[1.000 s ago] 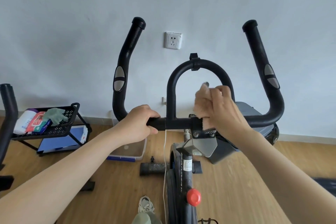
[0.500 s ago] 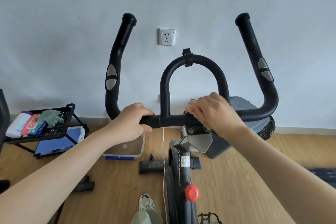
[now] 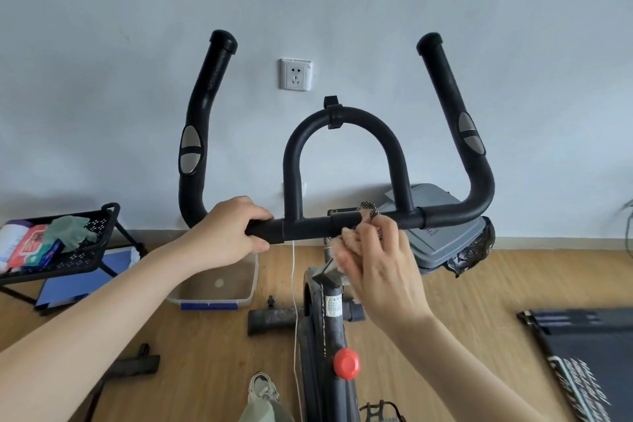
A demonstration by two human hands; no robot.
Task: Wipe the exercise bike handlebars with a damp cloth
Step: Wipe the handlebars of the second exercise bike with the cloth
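The black exercise bike handlebars fill the middle of the view: a horizontal crossbar, a centre loop and two upright horns. My left hand grips the crossbar just left of the loop. My right hand is closed around a pale pink cloth with a dark patterned side, held against the front and underside of the crossbar below the loop's right leg. Most of the cloth is hidden inside my fingers.
The bike frame with a red knob runs down the centre. A black mesh rack holding wipes and a green glove stands at left, a clear plastic tub on the floor beside it. A grey bin sits behind, a dark mat at right.
My right hand with the cloth slid down from the loop's right leg to the crossbar, then lower onto its front side. My left hand kept its grip. The camera tilted slightly.
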